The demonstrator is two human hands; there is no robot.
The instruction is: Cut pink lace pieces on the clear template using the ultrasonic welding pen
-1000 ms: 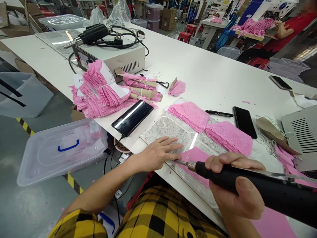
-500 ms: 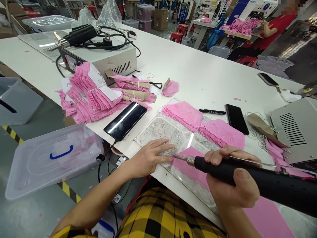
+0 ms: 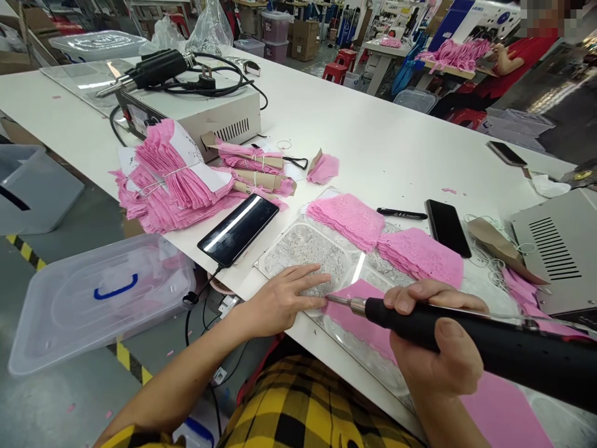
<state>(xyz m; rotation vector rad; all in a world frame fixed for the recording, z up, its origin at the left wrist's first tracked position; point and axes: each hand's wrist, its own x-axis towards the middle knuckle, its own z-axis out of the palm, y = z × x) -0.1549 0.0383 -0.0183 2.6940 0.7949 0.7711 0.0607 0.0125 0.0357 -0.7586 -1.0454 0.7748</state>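
Note:
My right hand (image 3: pixel 438 348) is wrapped round a long black hand tool (image 3: pixel 489 345) with a thin metal tip. The tip touches the left edge of a pink lace piece (image 3: pixel 361 314) lying on a scratched clear plate (image 3: pixel 303 249) near the table's front edge. My left hand (image 3: pixel 284 298) lies flat with fingers stretched out on the plate, fingertips right beside the tool tip and the lace edge. Two stacks of pink lace pieces (image 3: pixel 347 218) (image 3: pixel 420 255) rest just behind on the plate.
A black phone (image 3: pixel 237 229) lies left of the plate, another phone (image 3: pixel 448 227) and a black marker (image 3: pixel 401 214) behind it. Bundled pink strips (image 3: pixel 172 180), a beige machine box (image 3: pixel 205 112), and a grey box (image 3: pixel 555 249) flank the area. A clear lidded bin (image 3: pixel 97 298) sits on the floor. Another person works at the far right.
The tool tip has slid left along the lace edge toward my left fingertips. My view has shifted slightly; both hands otherwise stay in place.

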